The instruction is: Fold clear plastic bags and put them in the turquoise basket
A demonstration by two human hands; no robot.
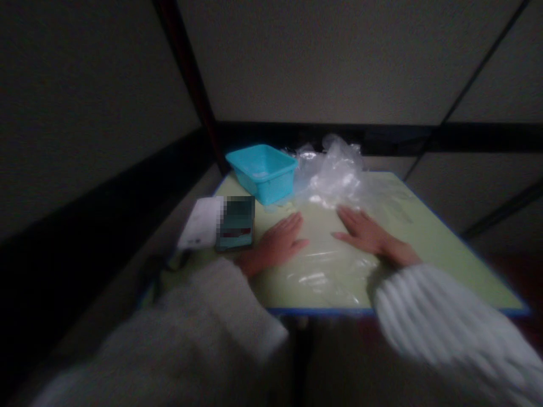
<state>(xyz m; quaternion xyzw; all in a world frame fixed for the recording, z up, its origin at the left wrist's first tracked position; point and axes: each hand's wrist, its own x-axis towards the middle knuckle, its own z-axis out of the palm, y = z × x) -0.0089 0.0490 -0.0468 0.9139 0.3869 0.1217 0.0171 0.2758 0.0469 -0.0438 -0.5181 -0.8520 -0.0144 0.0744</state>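
Observation:
A clear plastic sheet or bag (316, 277) lies flat over the middle of the table, between and in front of my hands. My left hand (282, 240) rests palm down at its left side, fingers stretched out and thumb apart. On the right side my right hand (362, 230) also lies flat, with its fingers extended. Neither hand grips anything. Crumpled clear plastic (337, 169) is heaped beyond my hands, beside a turquoise basket (278, 187).
The yellow-green table (449, 260) has a blue edge. A phone or tablet-like device (240, 223), partly pixelated, lies left of my left hand, next to a white item (201, 223). A pale wall (322, 62) stands behind the table.

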